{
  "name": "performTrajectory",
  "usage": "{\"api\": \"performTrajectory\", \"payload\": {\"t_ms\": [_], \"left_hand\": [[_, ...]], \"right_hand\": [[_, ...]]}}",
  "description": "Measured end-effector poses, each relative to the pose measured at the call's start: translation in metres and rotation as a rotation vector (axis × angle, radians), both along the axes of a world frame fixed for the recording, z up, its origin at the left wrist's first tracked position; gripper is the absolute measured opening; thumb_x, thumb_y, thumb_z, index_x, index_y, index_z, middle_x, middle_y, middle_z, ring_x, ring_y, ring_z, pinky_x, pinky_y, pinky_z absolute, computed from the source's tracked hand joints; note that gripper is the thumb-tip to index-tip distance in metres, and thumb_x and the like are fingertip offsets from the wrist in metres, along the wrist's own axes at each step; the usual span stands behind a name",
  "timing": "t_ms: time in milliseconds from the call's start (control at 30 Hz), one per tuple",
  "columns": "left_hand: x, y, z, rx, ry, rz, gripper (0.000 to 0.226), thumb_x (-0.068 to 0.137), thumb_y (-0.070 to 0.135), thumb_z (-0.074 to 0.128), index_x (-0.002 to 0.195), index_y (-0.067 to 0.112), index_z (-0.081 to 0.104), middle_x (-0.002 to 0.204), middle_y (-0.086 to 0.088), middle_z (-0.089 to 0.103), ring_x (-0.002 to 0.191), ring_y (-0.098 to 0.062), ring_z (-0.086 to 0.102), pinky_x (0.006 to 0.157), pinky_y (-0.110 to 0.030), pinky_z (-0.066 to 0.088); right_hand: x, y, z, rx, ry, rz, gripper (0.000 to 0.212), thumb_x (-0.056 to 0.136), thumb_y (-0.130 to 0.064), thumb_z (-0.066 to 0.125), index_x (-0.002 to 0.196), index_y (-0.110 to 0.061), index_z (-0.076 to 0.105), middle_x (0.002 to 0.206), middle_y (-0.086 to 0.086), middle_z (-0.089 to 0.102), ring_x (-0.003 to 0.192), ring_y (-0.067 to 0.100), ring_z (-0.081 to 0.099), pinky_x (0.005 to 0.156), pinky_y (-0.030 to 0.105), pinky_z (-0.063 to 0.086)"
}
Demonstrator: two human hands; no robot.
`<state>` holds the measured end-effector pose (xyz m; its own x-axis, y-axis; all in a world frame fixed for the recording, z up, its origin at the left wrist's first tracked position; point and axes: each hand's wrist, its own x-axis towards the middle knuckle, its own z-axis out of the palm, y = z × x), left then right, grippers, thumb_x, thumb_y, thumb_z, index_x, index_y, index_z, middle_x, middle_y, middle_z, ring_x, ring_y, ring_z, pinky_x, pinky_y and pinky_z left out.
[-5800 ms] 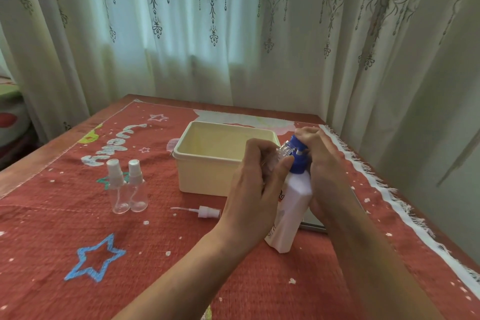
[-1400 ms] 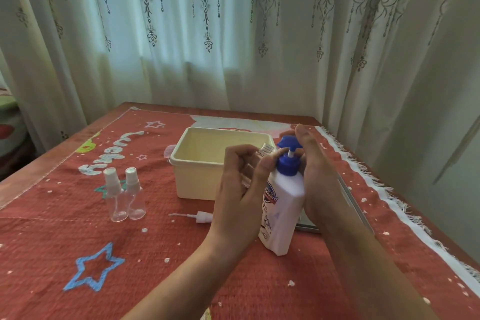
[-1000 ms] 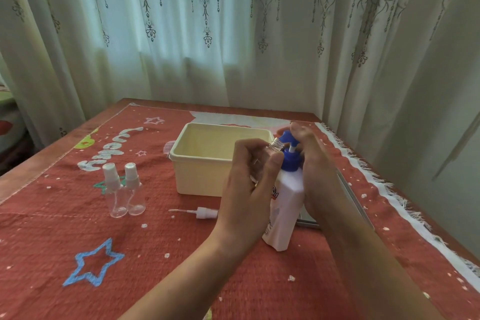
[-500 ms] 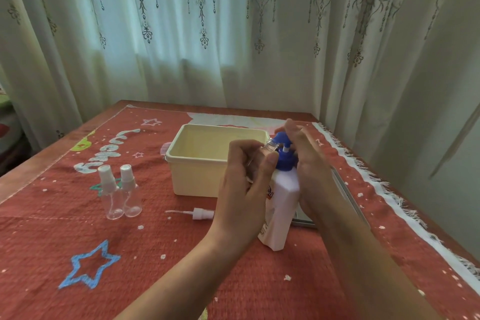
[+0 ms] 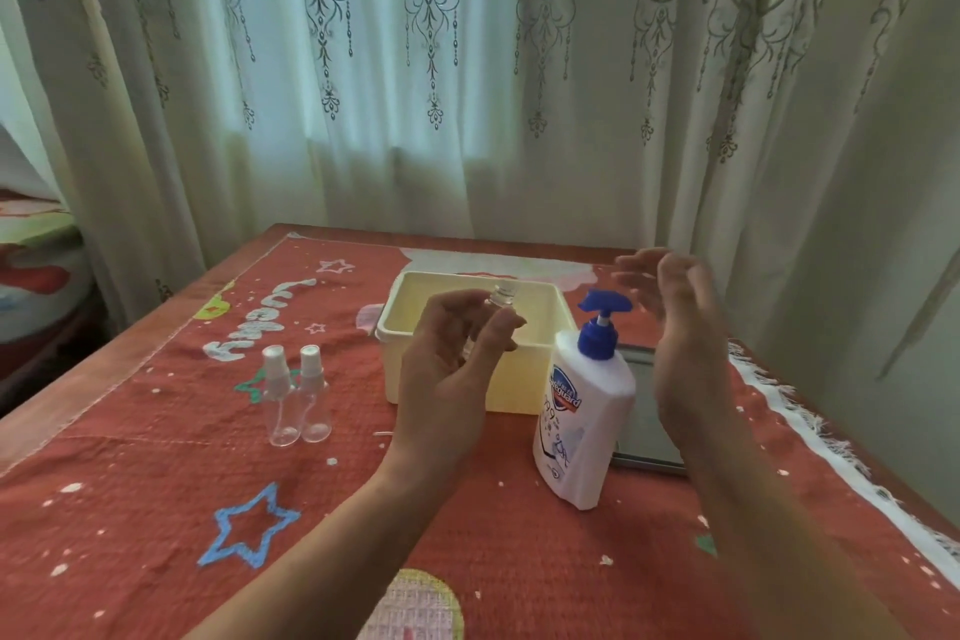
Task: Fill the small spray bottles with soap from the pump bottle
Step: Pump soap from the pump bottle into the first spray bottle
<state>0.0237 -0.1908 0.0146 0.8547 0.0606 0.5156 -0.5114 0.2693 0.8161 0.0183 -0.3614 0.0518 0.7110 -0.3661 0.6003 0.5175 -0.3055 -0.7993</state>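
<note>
Head view: filling step, judged mid-way. Left hand (image 5: 447, 379) grasps uncapped small spray bottle (image 5: 503, 295), thumb and fingers curled round clear body, threaded neck up, near blue nozzle (image 5: 605, 304), left of it. Right hand (image 5: 680, 343) released, fingers relaxed, hovers right of pump bottle (image 5: 587, 416), apart from it. Next move likely: neck under spout, palm onto pump head; narrow mouth demands close alignment. Pump bottle white, glossy plastic, flat-shouldered. 2 capped spray bottles (image 5: 296, 395) clear, cylindrical, upright, left on coarse red cloth (image 5: 130, 509).
</note>
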Motion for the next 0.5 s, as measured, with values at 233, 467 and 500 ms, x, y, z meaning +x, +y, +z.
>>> {"api": "performTrajectory", "payload": {"t_ms": [233, 467, 500], "left_hand": [[0.008, 0.049, -0.018, 0.072, 0.086, -0.030, 0.029, 0.083, 0.031, 0.066, 0.111, 0.021, 0.067, 0.102, -0.002, 0.076, 0.096, -0.017, 0.073, 0.086, -0.030, 0.057], [0.037, 0.074, -0.069, 0.225, 0.190, 0.011, 0.018, 0.093, 0.019, 0.063, 0.110, 0.012, 0.062, 0.102, -0.006, 0.075, 0.100, -0.014, 0.072, 0.085, -0.024, 0.053], [0.042, 0.075, -0.074, 0.233, 0.210, 0.004, 0.016, 0.095, 0.015, 0.062, 0.110, 0.010, 0.061, 0.103, -0.008, 0.074, 0.101, -0.014, 0.071, 0.085, -0.025, 0.052]], "right_hand": [[-0.024, 0.069, -0.004, -0.498, -0.321, -0.089, 0.013, 0.092, -0.020, 0.046, 0.093, -0.012, 0.056, 0.087, -0.003, 0.057, 0.083, 0.003, 0.055, 0.073, 0.011, 0.042], [0.019, 0.094, -0.087, -0.684, 0.045, 0.032, 0.012, 0.091, -0.020, 0.057, 0.101, -0.027, 0.054, 0.096, -0.010, 0.060, 0.085, 0.002, 0.057, 0.073, 0.021, 0.053], [0.025, 0.091, -0.093, -0.729, 0.112, 0.032, 0.014, 0.090, -0.021, 0.058, 0.103, -0.027, 0.056, 0.099, -0.010, 0.059, 0.087, 0.003, 0.057, 0.075, 0.025, 0.054]]}}
